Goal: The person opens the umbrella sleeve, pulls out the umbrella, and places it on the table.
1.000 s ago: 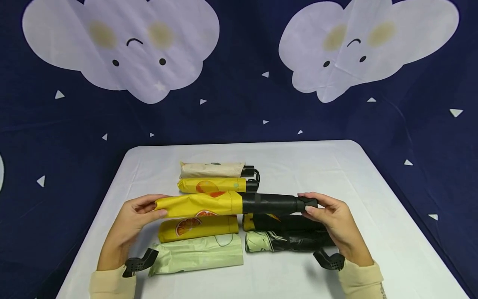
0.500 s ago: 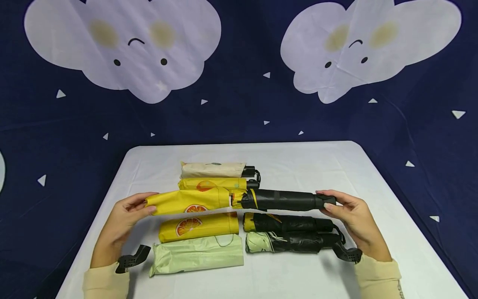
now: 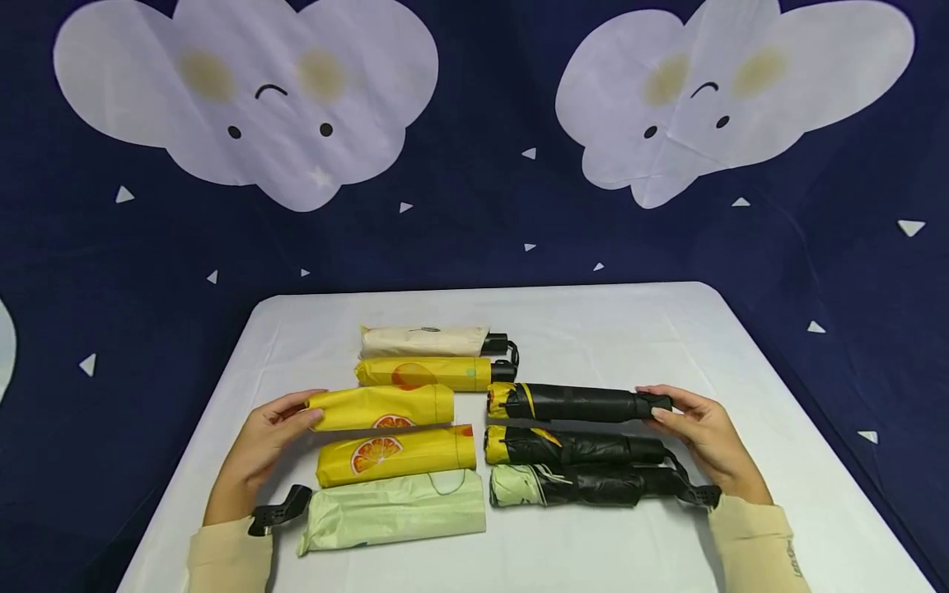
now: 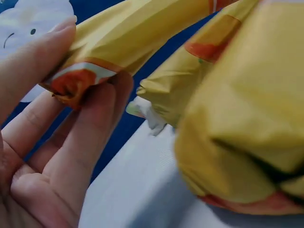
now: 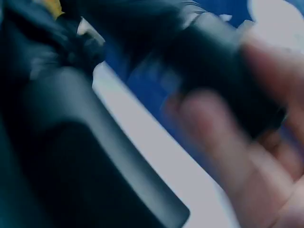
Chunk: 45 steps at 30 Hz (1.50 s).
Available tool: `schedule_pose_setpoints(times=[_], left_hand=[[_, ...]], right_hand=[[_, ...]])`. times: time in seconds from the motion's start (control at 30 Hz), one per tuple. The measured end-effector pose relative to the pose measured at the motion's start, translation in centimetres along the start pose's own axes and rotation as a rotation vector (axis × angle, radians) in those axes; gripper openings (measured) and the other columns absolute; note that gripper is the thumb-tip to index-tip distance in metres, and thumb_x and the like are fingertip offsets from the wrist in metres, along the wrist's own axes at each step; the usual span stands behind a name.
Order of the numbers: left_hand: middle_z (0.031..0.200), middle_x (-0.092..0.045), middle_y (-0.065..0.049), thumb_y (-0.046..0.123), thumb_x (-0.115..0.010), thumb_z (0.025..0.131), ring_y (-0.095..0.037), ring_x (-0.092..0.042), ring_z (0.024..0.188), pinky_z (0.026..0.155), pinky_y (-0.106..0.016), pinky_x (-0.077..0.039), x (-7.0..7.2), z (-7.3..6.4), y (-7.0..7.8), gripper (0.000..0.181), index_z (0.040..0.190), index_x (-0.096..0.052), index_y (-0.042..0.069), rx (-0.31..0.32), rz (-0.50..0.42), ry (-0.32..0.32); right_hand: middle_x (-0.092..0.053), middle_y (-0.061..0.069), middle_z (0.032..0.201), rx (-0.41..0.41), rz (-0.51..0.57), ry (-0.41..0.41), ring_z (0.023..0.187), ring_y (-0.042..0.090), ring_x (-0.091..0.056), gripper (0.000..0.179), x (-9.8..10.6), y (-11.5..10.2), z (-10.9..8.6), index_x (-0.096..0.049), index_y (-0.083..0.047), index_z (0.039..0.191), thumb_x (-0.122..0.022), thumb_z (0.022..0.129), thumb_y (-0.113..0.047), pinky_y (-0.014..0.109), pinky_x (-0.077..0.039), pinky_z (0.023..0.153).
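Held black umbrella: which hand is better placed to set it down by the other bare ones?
Probably the right hand: it grips the black umbrella by one end, on the same side as the two bare umbrellas. The left hand holds only the yellow sleeve.

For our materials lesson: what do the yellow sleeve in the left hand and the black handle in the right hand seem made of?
Yellow sleeve: probably thin coated fabric with a soft sheen, judging by loose creases and highlights.
Black handle: likely hard plastic, smooth and dull; its outline looks rigid, but blur leaves rubber possible.
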<state>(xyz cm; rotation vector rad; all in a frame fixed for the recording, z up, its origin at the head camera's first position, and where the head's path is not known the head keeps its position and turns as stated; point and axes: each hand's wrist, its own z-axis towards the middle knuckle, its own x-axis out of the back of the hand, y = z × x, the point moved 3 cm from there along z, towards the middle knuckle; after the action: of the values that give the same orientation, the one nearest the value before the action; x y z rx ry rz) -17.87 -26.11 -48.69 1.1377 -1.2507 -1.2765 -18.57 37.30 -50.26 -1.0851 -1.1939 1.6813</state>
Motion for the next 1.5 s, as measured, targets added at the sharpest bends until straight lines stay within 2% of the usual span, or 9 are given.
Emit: schedule_pose_setpoints(times=[0.2, 0.37, 0.53, 0.7, 0.83, 0.97, 1.17, 1.33, 1.5], left_hand=[[0.114, -0.072, 0.004, 0.017, -0.074, 0.096, -0.010, -0.067, 0.100, 0.083, -0.024, -0.058, -0.9, 0.2, -1.1, 0.044, 0.135, -0.064, -0.003, 0.093, 0.118, -0.005], [0.124, -0.068, -0.011, 0.027, -0.073, 0.098, -0.011, -0.067, 0.104, 0.086, -0.023, -0.056, -1.4, 0.2, -1.2, 0.054, 0.140, -0.059, -0.003, 0.127, 0.208, -0.034], [0.139, -0.061, -0.020, 0.029, -0.072, 0.098, -0.003, -0.064, 0.111, 0.091, -0.017, -0.052, -1.3, 0.1, -1.0, 0.058, 0.145, -0.055, 0.000, 0.101, 0.256, -0.021], [0.143, -0.058, -0.020, 0.026, -0.073, 0.097, 0.001, -0.062, 0.117, 0.094, -0.015, -0.051, -1.2, 0.2, -0.6, 0.058, 0.146, -0.054, 0.000, 0.063, 0.214, 0.013], [0.141, -0.059, -0.021, 0.025, -0.072, 0.098, 0.001, -0.062, 0.116, 0.094, -0.015, -0.050, -1.6, 0.5, -0.6, 0.054, 0.143, -0.057, -0.001, 0.048, 0.214, -0.011], [0.142, -0.059, -0.021, 0.024, -0.071, 0.099, 0.002, -0.061, 0.117, 0.095, -0.015, -0.050, -1.9, 0.6, -0.7, 0.052, 0.142, -0.057, -0.002, 0.041, 0.221, -0.026], [0.142, -0.059, -0.019, 0.026, -0.071, 0.099, -0.001, -0.062, 0.118, 0.094, -0.014, -0.050, -1.4, 0.2, -0.6, 0.052, 0.143, -0.058, 0.001, 0.047, 0.255, 0.022], [0.140, -0.060, -0.019, 0.026, -0.070, 0.100, 0.003, -0.062, 0.113, 0.092, -0.011, -0.049, -0.6, -0.2, 1.0, 0.049, 0.142, -0.059, 0.002, -0.008, 0.322, 0.101], [0.135, -0.064, -0.016, 0.026, -0.070, 0.100, 0.003, -0.063, 0.110, 0.091, -0.011, -0.049, -0.2, -0.4, 4.2, 0.047, 0.139, -0.061, 0.000, -0.088, 0.374, 0.142]], right_hand=[[-0.064, 0.011, 0.135, -0.031, 0.017, 0.002, 0.117, 0.023, -0.066, 0.041, 0.7, 1.8, -0.1, -0.049, 0.016, 0.140, -0.050, 0.099, 0.017, 0.035, -0.057, 0.090], [-0.063, 0.010, 0.138, -0.052, 0.022, -0.010, 0.120, 0.022, -0.065, 0.043, 0.5, 2.3, -0.1, -0.047, 0.016, 0.142, -0.050, 0.100, 0.017, 0.036, -0.056, 0.093], [-0.062, 0.009, 0.140, -0.091, -0.027, 0.012, 0.121, 0.021, -0.064, 0.045, 0.3, 2.7, -0.1, -0.045, 0.015, 0.144, -0.053, 0.100, 0.015, 0.034, -0.056, 0.093], [-0.060, 0.012, 0.144, -0.117, -0.202, 0.064, 0.122, 0.018, -0.063, 0.049, -0.1, 2.6, 0.0, -0.048, 0.009, 0.146, -0.062, 0.099, 0.004, 0.031, -0.057, 0.091], [-0.054, 0.020, 0.146, -0.079, -0.332, 0.070, 0.126, 0.015, -0.060, 0.050, -0.1, 2.6, 0.3, -0.051, 0.006, 0.146, -0.066, 0.098, 0.002, 0.027, -0.055, 0.094], [-0.052, 0.021, 0.149, -0.064, -0.382, 0.051, 0.131, 0.013, -0.056, 0.051, -0.1, 2.6, 0.5, -0.052, 0.004, 0.146, -0.067, 0.098, 0.000, 0.026, -0.054, 0.096], [-0.051, 0.021, 0.149, -0.027, -0.417, 0.050, 0.135, 0.014, -0.053, 0.051, 0.7, 2.3, 0.1, -0.052, 0.008, 0.145, -0.067, 0.097, 0.003, 0.023, -0.050, 0.099], [-0.051, 0.021, 0.148, -0.032, -0.441, 0.112, 0.132, 0.010, -0.054, 0.048, 1.3, 0.6, -0.6, -0.051, 0.010, 0.143, -0.066, 0.098, 0.002, 0.020, -0.049, 0.100], [-0.059, 0.008, 0.144, -0.127, -0.731, 0.212, 0.121, -0.005, -0.057, 0.048, 1.4, -3.1, -1.1, -0.059, -0.006, 0.144, -0.070, 0.100, -0.022, 0.009, -0.047, 0.093]])
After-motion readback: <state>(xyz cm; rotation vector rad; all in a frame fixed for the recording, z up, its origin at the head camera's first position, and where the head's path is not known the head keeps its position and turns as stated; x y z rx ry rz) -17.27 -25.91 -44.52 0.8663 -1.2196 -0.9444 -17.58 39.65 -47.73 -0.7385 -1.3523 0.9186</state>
